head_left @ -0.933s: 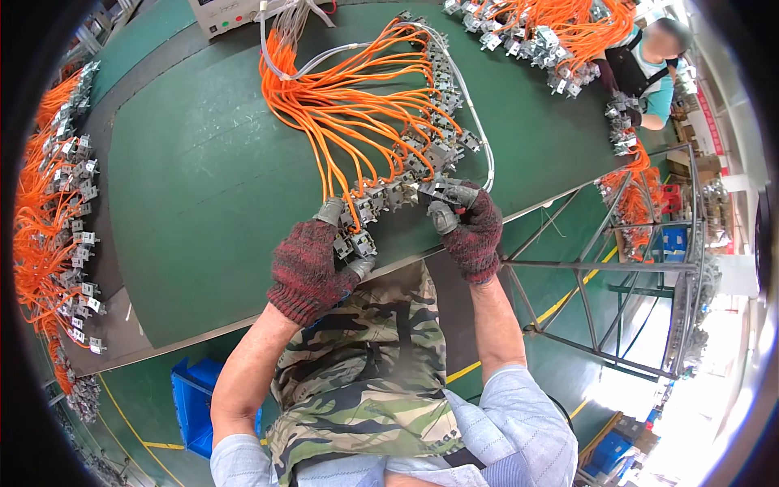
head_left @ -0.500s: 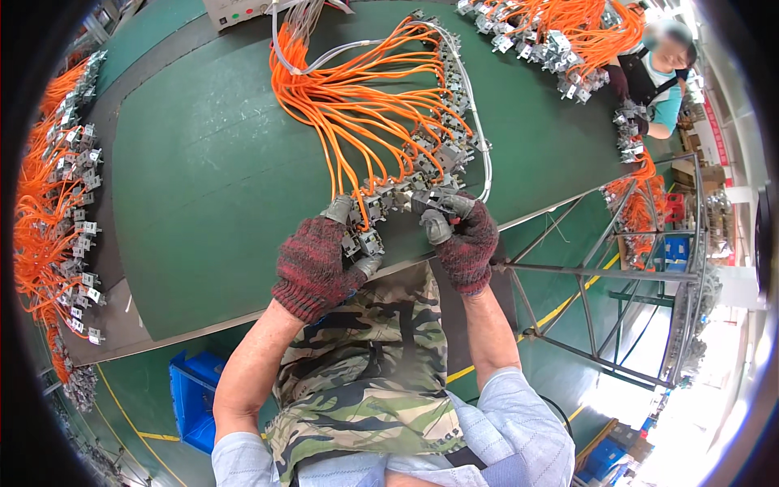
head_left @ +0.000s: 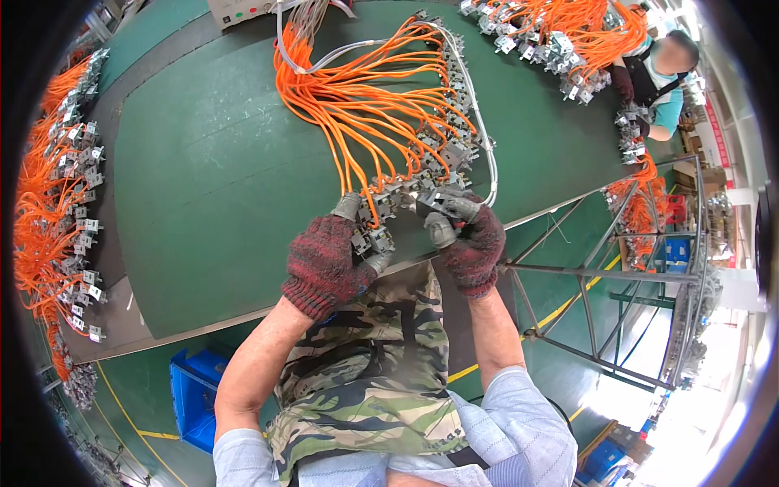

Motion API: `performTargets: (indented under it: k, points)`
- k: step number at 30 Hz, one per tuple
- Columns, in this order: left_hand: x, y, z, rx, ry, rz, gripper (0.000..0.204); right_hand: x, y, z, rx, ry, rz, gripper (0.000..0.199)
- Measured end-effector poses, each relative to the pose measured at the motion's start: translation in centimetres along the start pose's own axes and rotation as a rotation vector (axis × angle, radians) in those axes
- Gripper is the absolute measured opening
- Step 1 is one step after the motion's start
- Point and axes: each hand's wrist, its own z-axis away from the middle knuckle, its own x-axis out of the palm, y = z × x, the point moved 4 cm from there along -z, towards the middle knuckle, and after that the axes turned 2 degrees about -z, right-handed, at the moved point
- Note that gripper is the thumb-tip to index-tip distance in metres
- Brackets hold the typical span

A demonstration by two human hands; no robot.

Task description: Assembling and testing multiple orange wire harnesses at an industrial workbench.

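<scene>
- Left hand (head_left: pixel 324 264), in a dark red knit glove, at the near edge of the green table (head_left: pixel 211 187). Fingers curled shut around a small grey metal connector (head_left: pixel 369 241) on the end of an orange wire.
- Right hand (head_left: pixel 471 243), same kind of glove, just right of the left one. Fingers closed on another metal connector (head_left: pixel 438 201); thumb and forefinger pinch it from the near side.
- Both connectors belong to the near end of a curved row of like parts (head_left: pixel 442 142) that runs from the hands up toward the far side of the table.
- Orange wires (head_left: pixel 357 105) fan from that row to a bunch at the far edge, by a pale box (head_left: pixel 243 10). A white cable (head_left: pixel 479 130) loops round the right side of the row.
- Left edge of the table: a long pile of more orange wires with metal ends (head_left: pixel 61 203).
- Far right: another heap of wires (head_left: pixel 560 32), and a second person (head_left: pixel 661 81) in a teal top at work on them.
- Right of the hands, beyond the table edge: a grey metal frame (head_left: pixel 600 276).
- Near left, on the floor: a blue crate (head_left: pixel 191 398).
- Wearer has a camouflage apron (head_left: pixel 365 373).
</scene>
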Motion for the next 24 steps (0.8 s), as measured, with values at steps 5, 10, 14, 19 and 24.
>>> performTargets:
  k: [5,10,14,19,24]
  points:
    - [0.9,0.3,-0.3,0.006,-0.003,-0.002,0.096,-0.3,0.5,1.1,0.162,0.040,-0.087,0.025]
    - [1.2,0.2,-0.3,0.017,0.012,-0.009,0.096,-0.5,2.2,1.7,0.166,0.059,-0.096,0.025]
    - [1.1,0.2,-0.3,0.002,0.028,0.017,0.094,-0.2,1.7,1.3,0.106,-0.026,-0.114,0.027]
    - [0.9,0.0,-0.4,-0.010,-0.003,0.030,0.089,0.1,1.0,1.1,0.097,-0.060,-0.139,0.031]
    - [1.0,-0.2,-0.4,0.010,0.043,0.030,0.091,-0.8,2.7,1.6,0.140,-0.113,-0.082,0.034]
